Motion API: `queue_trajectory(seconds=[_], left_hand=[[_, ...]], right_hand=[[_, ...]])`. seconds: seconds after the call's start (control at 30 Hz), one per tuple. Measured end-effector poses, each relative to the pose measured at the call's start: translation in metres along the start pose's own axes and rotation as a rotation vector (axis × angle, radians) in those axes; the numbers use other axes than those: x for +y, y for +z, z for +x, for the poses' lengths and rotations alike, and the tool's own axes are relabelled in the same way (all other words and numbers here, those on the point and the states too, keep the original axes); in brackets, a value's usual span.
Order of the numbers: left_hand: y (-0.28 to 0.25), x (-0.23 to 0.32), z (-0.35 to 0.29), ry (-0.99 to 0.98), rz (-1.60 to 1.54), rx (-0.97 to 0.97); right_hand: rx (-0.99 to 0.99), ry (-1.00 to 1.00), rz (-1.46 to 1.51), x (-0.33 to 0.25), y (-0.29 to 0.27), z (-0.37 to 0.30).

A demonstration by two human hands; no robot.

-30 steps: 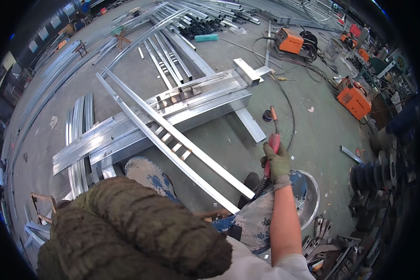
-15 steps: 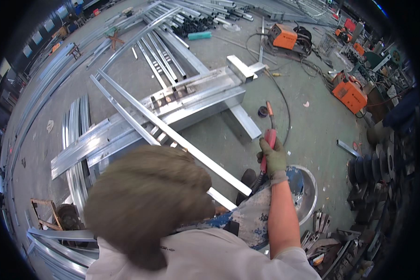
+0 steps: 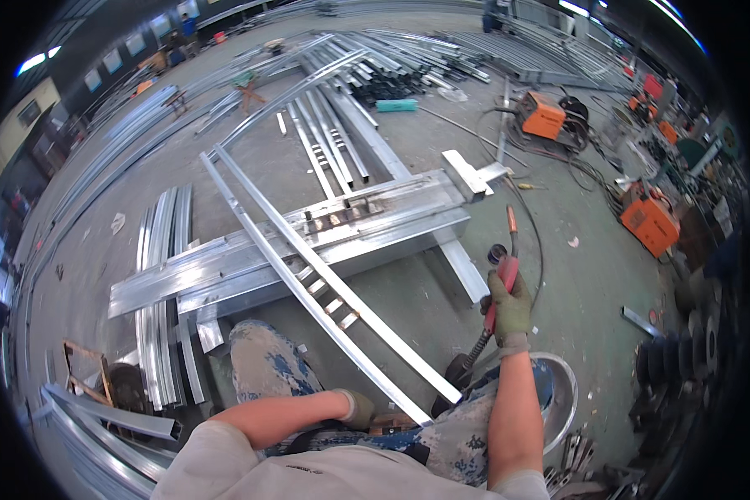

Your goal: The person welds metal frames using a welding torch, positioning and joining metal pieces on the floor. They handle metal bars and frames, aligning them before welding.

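Note:
My right hand (image 3: 510, 312), in an olive work glove, is wrapped round the red handle (image 3: 506, 271) of a welding torch. The torch's copper nozzle (image 3: 512, 218) points away from me, and its ribbed cable end drops below the hand. My left hand (image 3: 359, 410), gloved too, rests low by my lap; its fingers are mostly hidden. Between my legs and the workbench of steel beams (image 3: 325, 242) lies a pair of long narrow steel tubes (image 3: 367, 323). Short metal pieces (image 3: 333, 306) sit between the tubes, whose near ends reach my lap.
Two orange welding machines (image 3: 542, 115) (image 3: 650, 218) stand on the floor to the right, with cables trailing. Steel tubes (image 3: 400, 62) are piled at the back, with more stacked at left (image 3: 160, 292). Dark wire spools (image 3: 692, 350) and scrap line the right side.
A large blurred olive shape, apparently my gloved left hand, has left the space close before the camera; that hand is now by my lap. The view has tilted up. The torch stays gripped.

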State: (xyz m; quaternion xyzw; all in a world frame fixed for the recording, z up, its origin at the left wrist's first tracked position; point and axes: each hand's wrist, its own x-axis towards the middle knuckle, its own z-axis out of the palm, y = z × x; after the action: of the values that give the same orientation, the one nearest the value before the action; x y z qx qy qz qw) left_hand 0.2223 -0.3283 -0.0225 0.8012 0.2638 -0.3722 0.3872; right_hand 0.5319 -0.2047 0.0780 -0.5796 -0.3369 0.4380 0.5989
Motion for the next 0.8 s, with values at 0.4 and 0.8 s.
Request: queue_trajectory(seconds=[0.4,0.8], left_hand=[[0.055,-0.002,0.106,0.004,-0.419,-0.065],[0.085,0.020,0.121,-0.085,-0.708,-0.103]], right_hand=[[-0.070,0.097,-0.060,0.022,-0.001,-0.006],[-0.271,0.284,-0.118,-0.007,0.015,-0.016]])
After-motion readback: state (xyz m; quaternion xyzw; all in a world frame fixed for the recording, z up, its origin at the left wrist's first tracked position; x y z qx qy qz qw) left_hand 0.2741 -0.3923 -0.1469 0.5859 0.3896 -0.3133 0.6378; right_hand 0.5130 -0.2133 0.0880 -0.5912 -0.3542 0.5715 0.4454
